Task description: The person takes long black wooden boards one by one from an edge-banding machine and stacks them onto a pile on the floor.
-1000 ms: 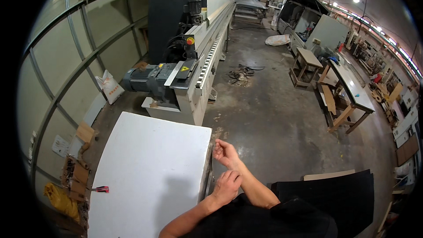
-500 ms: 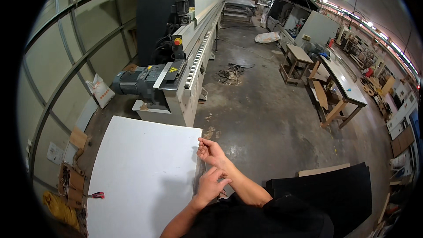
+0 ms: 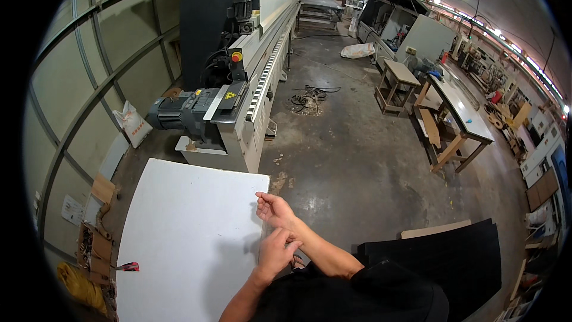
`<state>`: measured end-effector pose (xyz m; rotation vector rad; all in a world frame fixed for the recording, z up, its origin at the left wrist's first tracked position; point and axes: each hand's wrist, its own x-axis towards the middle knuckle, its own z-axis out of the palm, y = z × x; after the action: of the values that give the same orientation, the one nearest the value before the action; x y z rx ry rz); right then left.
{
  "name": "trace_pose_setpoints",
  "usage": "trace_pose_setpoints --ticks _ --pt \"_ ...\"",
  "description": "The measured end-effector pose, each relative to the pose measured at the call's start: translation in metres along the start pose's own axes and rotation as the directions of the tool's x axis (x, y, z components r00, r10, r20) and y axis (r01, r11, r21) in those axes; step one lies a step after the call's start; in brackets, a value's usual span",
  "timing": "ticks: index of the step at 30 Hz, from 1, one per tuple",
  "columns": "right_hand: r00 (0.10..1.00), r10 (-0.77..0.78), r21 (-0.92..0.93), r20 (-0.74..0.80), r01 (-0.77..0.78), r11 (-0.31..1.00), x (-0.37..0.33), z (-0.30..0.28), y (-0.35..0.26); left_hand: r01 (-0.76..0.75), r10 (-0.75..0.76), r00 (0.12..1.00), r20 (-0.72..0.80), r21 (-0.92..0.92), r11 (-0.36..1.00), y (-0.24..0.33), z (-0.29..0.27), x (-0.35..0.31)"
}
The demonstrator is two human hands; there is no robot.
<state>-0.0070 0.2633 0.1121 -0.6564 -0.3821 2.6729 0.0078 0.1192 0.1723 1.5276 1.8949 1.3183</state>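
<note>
My right hand (image 3: 275,209) is turned palm up over the right edge of a large white panel (image 3: 185,220). Its fingers are loosely curled, and nothing shows in it. My left hand (image 3: 276,250) lies across the inside of my right wrist, its bent fingers pressed against the skin. On the panel's left edge rests a small red and black hand tool (image 3: 129,266); its exact kind is unclear.
Beyond the panel stands a long edge-processing machine (image 3: 250,113) with a grey motor (image 3: 170,113). A black panel (image 3: 438,256) is at my right. Farther right are a white-topped workbench (image 3: 459,107) and a small wooden table (image 3: 398,77). Cables (image 3: 310,100) lie on the floor.
My hands have shifted slightly left, so my right hand is farther over the white panel. My left fingers have moved a little on my right wrist. The view has shifted slightly.
</note>
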Motion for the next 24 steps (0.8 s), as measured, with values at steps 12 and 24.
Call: trace_pose_setpoints --ticks 12,24 --pt "0.998 -0.022 -0.03 -0.051 0.021 0.999 -0.003 -0.002 -0.002 -0.124 0.126 0.992 -0.005 0.108 0.986 -0.006 0.001 0.004" --pt "1.0 -0.003 -0.072 -0.03 0.001 0.997 -0.006 0.01 0.002 -0.206 0.22 0.975 -0.044 0.206 0.957 -0.01 0.0 0.004"
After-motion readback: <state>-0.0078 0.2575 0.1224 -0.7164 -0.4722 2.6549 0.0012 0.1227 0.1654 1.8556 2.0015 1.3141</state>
